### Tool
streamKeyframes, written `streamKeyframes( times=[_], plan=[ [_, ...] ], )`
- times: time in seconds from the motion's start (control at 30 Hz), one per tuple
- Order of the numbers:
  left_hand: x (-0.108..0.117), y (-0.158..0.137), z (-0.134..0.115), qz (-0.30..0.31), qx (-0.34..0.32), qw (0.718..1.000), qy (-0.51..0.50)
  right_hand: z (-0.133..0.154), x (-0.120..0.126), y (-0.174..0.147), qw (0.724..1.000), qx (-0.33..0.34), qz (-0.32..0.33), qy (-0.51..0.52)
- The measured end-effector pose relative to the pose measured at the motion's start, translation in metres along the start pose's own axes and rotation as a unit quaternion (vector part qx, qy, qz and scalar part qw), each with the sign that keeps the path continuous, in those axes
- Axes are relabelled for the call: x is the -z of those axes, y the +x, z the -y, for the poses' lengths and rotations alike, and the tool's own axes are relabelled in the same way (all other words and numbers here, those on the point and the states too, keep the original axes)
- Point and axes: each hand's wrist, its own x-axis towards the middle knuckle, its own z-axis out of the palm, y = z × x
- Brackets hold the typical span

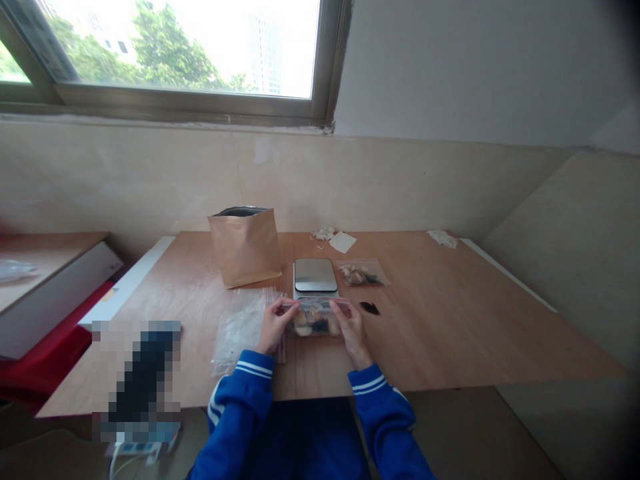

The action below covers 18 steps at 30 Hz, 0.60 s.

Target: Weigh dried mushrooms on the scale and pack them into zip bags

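Between my two hands is a clear zip bag (315, 323) with pale, brown and black dried pieces inside. My left hand (276, 323) pinches its top left corner and my right hand (352, 328) pinches the top right corner. Just beyond the bag sits a kitchen scale (315, 275) with a metal plate, its front edge partly hidden. To the right of the scale lies another filled zip bag (363, 273). A loose black dried piece (369, 308) rests near my right hand. Flat clear zip bags (240, 327) lie under and beside my left hand.
A brown paper pouch (246, 248) stands open at the back left. White scraps (325, 233) and a white paper square (343, 241) lie near the wall, with more crumpled white material (443, 239) farther right. A blurred-out dark object (143, 377) is at the table's left front edge.
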Motion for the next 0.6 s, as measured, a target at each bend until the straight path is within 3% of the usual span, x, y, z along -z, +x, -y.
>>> streamKeyframes(
  times=[0.37,0.6],
  plan=[
    [-0.001,-0.002,-0.001,0.033,0.004,0.999,-0.010,0.012,-0.007,-0.003,0.999,-0.024,0.037,0.008],
    [-0.001,-0.001,0.001,0.022,0.000,1.000,-0.011,0.015,-0.008,-0.004,0.999,-0.021,0.030,-0.007]
  ],
)
